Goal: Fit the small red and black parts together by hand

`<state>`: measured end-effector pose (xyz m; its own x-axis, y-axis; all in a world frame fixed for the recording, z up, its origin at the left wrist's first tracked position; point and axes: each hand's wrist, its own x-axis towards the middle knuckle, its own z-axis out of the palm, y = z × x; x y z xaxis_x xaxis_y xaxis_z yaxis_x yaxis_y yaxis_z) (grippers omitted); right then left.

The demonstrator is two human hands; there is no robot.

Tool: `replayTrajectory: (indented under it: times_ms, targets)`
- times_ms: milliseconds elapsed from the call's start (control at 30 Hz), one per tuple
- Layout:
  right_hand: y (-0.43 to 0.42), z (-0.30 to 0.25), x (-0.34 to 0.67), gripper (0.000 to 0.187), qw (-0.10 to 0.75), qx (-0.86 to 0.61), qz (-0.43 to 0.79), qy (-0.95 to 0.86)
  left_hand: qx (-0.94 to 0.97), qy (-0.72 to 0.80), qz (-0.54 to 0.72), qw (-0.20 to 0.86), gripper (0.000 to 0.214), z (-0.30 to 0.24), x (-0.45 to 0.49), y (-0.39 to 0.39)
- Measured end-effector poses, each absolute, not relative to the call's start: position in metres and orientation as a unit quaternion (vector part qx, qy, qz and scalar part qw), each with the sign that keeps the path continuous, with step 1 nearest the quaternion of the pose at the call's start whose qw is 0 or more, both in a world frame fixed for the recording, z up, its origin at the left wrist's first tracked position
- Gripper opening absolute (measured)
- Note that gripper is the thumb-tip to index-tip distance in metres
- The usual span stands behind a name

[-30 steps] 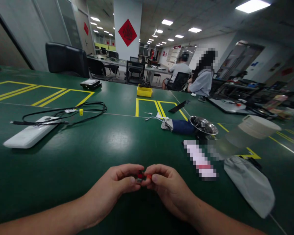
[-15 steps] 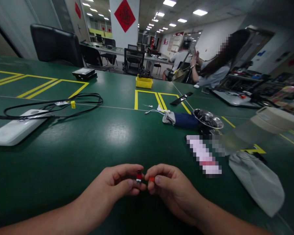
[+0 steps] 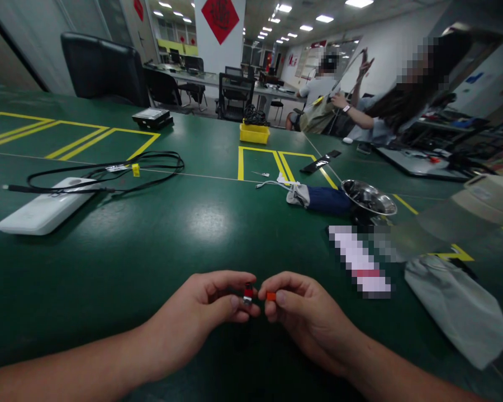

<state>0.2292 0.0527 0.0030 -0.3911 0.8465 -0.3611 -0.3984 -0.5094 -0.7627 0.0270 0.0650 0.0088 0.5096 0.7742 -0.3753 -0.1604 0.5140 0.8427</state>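
Close to the near side of the green table, my left hand is closed on a small red-and-silver piece, pinched between thumb and fingers. Just to its right, my right hand pinches a small orange piece between thumb and index finger. The fingertips of both hands almost meet, and a narrow gap shows between the two pieces. Both are too small to tell what kind they are.
Left on the table lie a white power bank and a black cable. To the right are a blurred-out phone, a grey pouch, a blue pouch and a metal bowl. A yellow box stands farther back.
The whole view has shifted slightly, so the table and my hands appear farther right and higher. My grips look the same. In the background, a person's arm is raised higher.
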Motion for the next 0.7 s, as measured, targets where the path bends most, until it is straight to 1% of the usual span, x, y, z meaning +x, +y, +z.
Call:
replayTrajectory:
  times_ms: [700]
  targets:
    - [0.0518, 0.0033, 0.229, 0.01, 0.401, -0.38, 0.773, -0.311, 0.408, 0.394, 0.296, 0.769, 0.04, 0.0082, 0.0271, 0.064]
